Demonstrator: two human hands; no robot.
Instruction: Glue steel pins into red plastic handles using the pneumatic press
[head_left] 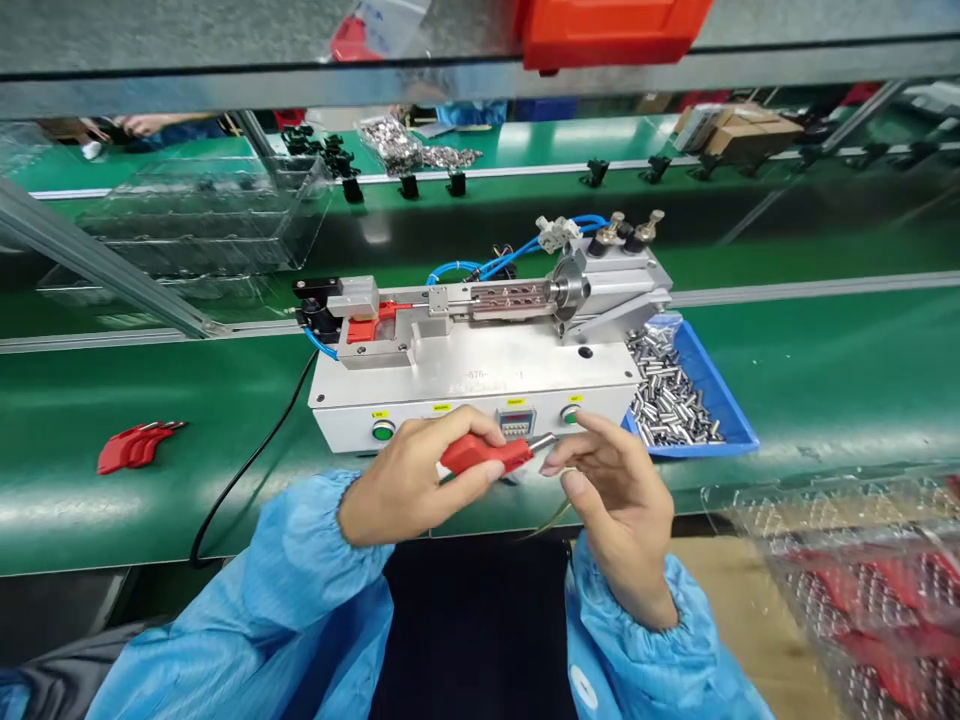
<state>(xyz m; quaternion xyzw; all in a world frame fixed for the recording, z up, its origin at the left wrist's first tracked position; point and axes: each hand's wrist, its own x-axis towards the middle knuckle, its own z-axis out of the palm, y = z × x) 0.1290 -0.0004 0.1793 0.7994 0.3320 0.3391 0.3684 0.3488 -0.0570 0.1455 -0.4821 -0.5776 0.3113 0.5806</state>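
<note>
My left hand [420, 475] grips a red plastic handle piece [487, 455] between thumb and fingers. A short metal sleeve [541, 442] sits at the right end of that piece. Just to the right, my right hand [619, 500] has its fingers apart, fingertips close to the metal end; nothing shows in it. Behind both hands stands a white bench machine [472, 375] with green buttons and a small display. Another red piece [367, 328] lies in its left-hand holder under a metal block.
Right of the machine is a blue bin [739, 435] of metal sleeves. Red handle pieces [135, 447] lie stacked at left beside a black cable [240, 485]. A clear tray [847, 560] holds red parts at lower right. A metal shelf [225, 90] with an orange bin [615, 30] crosses above.
</note>
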